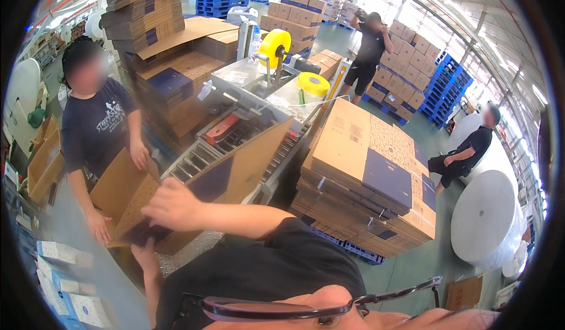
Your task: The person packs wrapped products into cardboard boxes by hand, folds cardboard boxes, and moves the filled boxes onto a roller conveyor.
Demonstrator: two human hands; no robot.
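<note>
A brown cardboard box (pixel 235 174) with dark blue printed panels stands partly unfolded in front of me, its long side reaching to the right along a roller conveyor. My right hand (pixel 170 203) is closed on the box's upper edge, fingers curled over the cardboard. Lower down, my left hand (pixel 147 258) grips the box's near bottom corner, with its fingers partly hidden. Across from me a co-worker in a dark T-shirt (pixel 97 121) has one hand (pixel 139 154) by the box's far edge and the other (pixel 99 227) at its left side.
Flat cartons (pixel 338 147) are stacked on a blue pallet at right; another tall stack (pixel 144 18) rises behind the conveyor (pixel 194 159). A taping machine carries yellow tape rolls (pixel 275 48). White packs (pixel 82 309) lie lower left. Two more people and large white rolls (pixel 485 218) are farther right.
</note>
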